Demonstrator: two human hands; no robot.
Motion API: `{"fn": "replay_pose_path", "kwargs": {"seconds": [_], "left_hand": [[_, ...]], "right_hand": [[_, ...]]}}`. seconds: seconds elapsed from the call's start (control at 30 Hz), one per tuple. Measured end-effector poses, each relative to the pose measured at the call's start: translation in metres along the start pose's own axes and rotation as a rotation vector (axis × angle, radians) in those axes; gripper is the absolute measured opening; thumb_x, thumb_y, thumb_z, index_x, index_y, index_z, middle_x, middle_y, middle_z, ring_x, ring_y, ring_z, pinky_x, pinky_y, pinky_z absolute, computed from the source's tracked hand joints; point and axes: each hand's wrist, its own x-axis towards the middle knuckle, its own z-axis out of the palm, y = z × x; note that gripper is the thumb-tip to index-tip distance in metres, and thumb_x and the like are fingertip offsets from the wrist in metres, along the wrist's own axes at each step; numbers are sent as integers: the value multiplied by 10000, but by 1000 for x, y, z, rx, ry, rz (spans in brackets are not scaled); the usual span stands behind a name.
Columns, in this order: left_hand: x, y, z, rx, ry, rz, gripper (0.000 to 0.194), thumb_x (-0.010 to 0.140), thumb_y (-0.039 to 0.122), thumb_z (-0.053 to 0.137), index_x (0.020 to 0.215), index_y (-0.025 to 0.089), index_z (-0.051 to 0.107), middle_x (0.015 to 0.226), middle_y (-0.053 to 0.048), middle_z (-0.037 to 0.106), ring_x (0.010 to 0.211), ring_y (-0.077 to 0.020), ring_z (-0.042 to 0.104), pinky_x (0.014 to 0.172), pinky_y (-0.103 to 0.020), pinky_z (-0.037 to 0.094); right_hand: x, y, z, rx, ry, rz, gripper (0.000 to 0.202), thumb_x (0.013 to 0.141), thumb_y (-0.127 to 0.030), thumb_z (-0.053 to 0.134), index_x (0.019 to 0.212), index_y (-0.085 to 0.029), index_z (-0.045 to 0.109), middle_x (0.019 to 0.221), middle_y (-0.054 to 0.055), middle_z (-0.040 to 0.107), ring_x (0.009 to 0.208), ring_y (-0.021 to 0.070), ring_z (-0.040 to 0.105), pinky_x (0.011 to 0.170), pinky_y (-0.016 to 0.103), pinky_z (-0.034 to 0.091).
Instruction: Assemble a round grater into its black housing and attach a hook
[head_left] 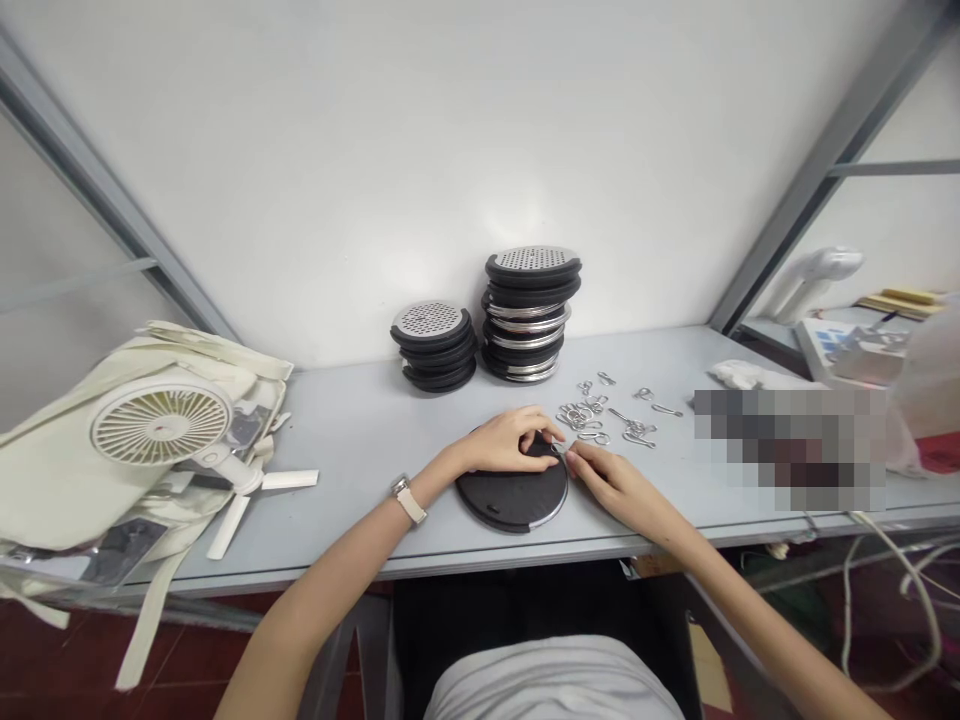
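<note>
My left hand (517, 440) rests over the far edge of the black disc (510, 498), which lies flat on the table (330, 400), its fingers curled, thumb and fingertips close together at a small metal hook (555, 450). My right hand (606, 476) pinches narrowly at the disc's right edge, by the hook. Loose metal clips (581, 415) lie just beyond, before the taller stack (525, 315).
</note>
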Motion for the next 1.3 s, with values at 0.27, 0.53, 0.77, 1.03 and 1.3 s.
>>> {"fn": "replay_pose_path", "kwargs": {"seconds": [0.27,0.53,0.77,1.03,1.3], "left_hand": [[-2,1,0,80,29,-27,258,772,346,663,962,174,634,886,-6,531,667,-87,466,635,-218,400],[-1,0,-1,66,-12,-7,253,789,337,652,980,172,673,878,-10,537,690,-90,474,665,-216,403],[0,0,-2,80,-42,-1,279,793,323,639,1025,173,673,879,-11,529,703,-96,486,681,-220,412],[-1,-1,-2,38,-31,16,253,781,304,652,990,159,656,851,1,501,668,-83,461,641,-214,397],[-1,-1,-2,-11,-6,-11,252,765,280,660,986,161,644,869,-6,499,660,-79,449,638,-213,402]], "right_hand": [[3,-3,6,-188,13,4,382,1001,-388,229,704,-228,407,652,23,552,662,205,534,652,304,369],[0,-6,3,-164,34,-24,446,1006,-396,237,666,-215,462,610,19,576,617,182,544,636,293,374],[-1,-4,5,-212,52,-74,454,1007,-378,253,659,-208,489,617,32,599,607,183,531,652,305,377],[-2,-2,6,-266,60,-103,428,1006,-340,268,673,-208,501,637,42,616,618,190,541,650,305,386],[0,-1,8,-323,55,-116,383,1003,-305,282,684,-217,476,634,30,607,609,193,550,648,298,384]]}}
